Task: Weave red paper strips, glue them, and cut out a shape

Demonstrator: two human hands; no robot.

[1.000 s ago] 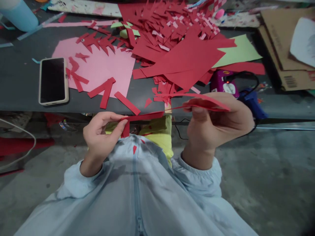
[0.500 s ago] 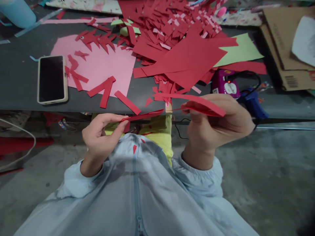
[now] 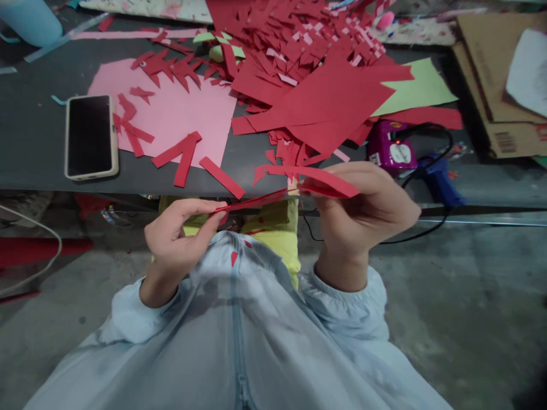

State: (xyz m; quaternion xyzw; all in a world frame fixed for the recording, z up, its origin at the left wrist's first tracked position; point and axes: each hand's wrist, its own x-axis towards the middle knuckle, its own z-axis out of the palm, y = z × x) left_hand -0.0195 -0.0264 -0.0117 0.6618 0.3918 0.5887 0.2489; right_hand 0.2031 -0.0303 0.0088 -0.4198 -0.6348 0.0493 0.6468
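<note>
My left hand [image 3: 182,233] pinches one end of a folded red paper strip [image 3: 260,200] between thumb and fingertips. That strip reaches across to my right hand [image 3: 363,210], whose fingers are closed on a curved red paper strip [image 3: 320,175]. Where the two papers meet, the right fingertips hide the detail. Beyond the hands, loose red strips [image 3: 222,177] lie along the table edge and on a pink paper sheet [image 3: 192,119]. A red paper figure with an eye and spiky edges [image 3: 166,68] rests on the same sheet.
A phone [image 3: 90,136] lies at the left, below a light blue cup [image 3: 36,23]. Red paper scraps [image 3: 307,34] are heaped at the back. To the right are a purple box [image 3: 391,148], a blue glue gun [image 3: 442,179] with a black cable, and cardboard [image 3: 499,68].
My right hand has moved left with its curved strip, closing the gap to the strip in my left hand. The left hand has barely shifted. The black cable now hangs below the table edge.
</note>
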